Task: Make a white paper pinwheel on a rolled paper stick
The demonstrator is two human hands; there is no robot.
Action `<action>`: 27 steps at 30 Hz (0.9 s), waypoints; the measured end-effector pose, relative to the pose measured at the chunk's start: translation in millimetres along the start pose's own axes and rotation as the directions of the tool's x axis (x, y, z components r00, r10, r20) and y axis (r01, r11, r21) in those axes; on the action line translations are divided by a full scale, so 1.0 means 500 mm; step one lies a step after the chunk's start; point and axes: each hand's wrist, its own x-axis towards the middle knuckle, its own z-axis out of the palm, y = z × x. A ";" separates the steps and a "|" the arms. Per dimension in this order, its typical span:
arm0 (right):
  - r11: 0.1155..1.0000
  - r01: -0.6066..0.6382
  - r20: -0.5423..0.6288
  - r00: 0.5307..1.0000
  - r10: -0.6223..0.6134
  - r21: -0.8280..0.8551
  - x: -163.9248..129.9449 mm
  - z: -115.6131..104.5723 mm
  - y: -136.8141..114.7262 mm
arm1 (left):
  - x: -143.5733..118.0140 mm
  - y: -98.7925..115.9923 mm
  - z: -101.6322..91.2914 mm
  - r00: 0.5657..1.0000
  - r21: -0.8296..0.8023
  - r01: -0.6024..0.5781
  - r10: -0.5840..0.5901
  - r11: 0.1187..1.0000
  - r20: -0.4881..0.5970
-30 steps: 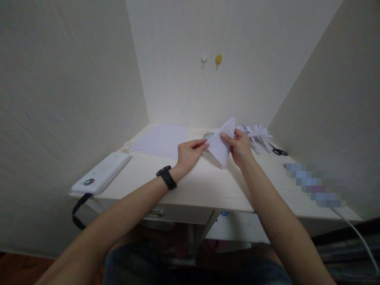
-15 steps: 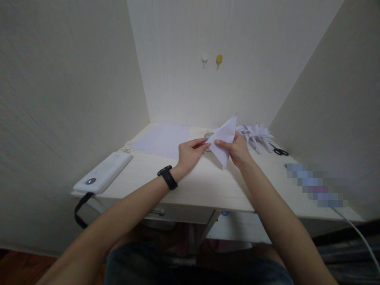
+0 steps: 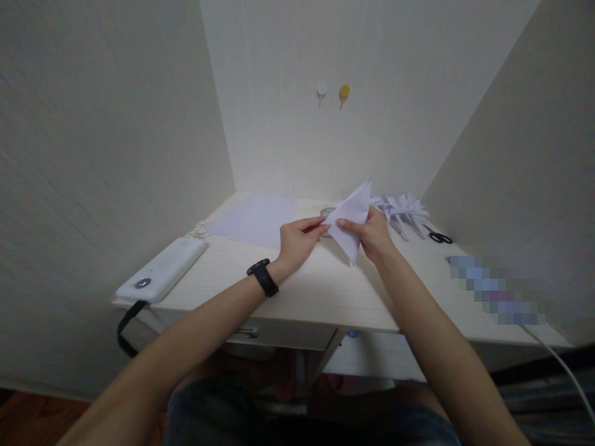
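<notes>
A: Folded paper triangle (image 3: pixel 349 220), held up at frame centre, just above the desk (image 3: pixel 320 285), one tip raised toward the back wall, the other pointing down at the tabletop.

B: Largest to smallest, then? Pale desk across the middle of the frame. Flat white sheet (image 3: pixel 255 218) lying left of centre. White device (image 3: pixel 162 271) with a black strap at the left edge of the desk.

A: Heap of folded paper pieces (image 3: pixel 400 209) right of centre, near the raised tip but apart from it. Black scissors (image 3: pixel 437 236) just beyond, further right. Two small hooks (image 3: pixel 332 91), one white and one yellow, high on the back wall at upper centre.

B: And the grip?

A: Right hand (image 3: pixel 374 235) pinched shut on the triangle, thumb across the front face, fingers behind. Left hand (image 3: pixel 300 238), black band at the wrist, closed on the triangle's left corner with thumb and fingertips.

B: Step in hand?

A: Probably mid-fold: lining up a corner or an edge while held in the air. No crease being pressed yet.

B: Next move?

A: Likely calls for matching the edges squarely, keeping both pinches firm, then running a finger along the fold.
</notes>
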 end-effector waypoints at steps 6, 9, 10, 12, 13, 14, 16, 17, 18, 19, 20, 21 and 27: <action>1.000 -0.005 0.003 1.000 0.005 -0.021 0.002 -0.001 0.006 | 0.002 -0.008 0.000 1.000 0.011 -0.013 0.013 1.000 0.007; 1.000 -0.002 0.004 1.000 0.002 -0.028 0.001 -0.001 0.005 | 0.003 -0.010 0.000 1.000 -0.001 -0.030 0.030 1.000 0.006; 1.000 0.000 0.004 1.000 0.000 -0.028 0.001 -0.001 0.005 | 0.003 -0.010 -0.001 0.999 -0.006 -0.032 0.032 0.999 0.006; 1.000 0.005 0.006 1.000 -0.005 -0.028 0.001 0.000 0.004 | 0.003 -0.010 -0.001 1.000 -0.011 -0.029 0.029 1.000 0.007; 1.000 0.007 0.006 1.000 -0.006 -0.028 0.001 0.000 0.003 | 0.003 -0.010 -0.001 1.000 -0.009 -0.024 0.024 1.000 0.005; 1.000 0.006 0.005 1.000 -0.006 -0.028 0.001 0.000 0.003 | 0.003 -0.010 -0.001 1.000 -0.005 -0.019 0.019 1.000 0.004; 1.000 0.003 0.004 1.000 -0.003 -0.030 0.001 0.001 0.003 | 0.003 -0.011 0.000 1.000 0.002 -0.017 0.017 1.000 0.001; 0.999 0.002 -0.001 1.000 -0.002 -0.032 0.000 0.001 0.003 | 0.003 -0.012 0.000 1.000 0.004 -0.018 0.018 1.000 0.000; 0.999 0.003 -0.006 1.000 -0.003 -0.035 0.000 0.001 0.004 | 0.004 -0.013 0.000 1.000 0.004 -0.017 0.017 1.000 0.002; 0.999 0.005 -0.011 1.000 -0.006 -0.038 0.000 0.002 0.004 | 0.004 -0.013 0.000 1.000 0.003 -0.015 0.015 1.000 0.004; 0.999 0.009 -0.013 1.000 -0.009 -0.039 0.000 0.002 0.004 | 0.004 -0.014 0.000 1.000 0.001 -0.013 0.013 1.000 0.007; 0.999 0.012 -0.014 1.000 -0.013 -0.038 -0.001 0.002 0.005 | 0.004 -0.013 0.000 1.000 0.000 -0.012 0.012 1.000 0.009; 0.999 0.012 -0.004 1.000 -0.012 -0.038 0.000 0.002 0.007 | 0.002 -0.006 -0.003 1.000 0.006 -0.019 0.019 1.000 0.002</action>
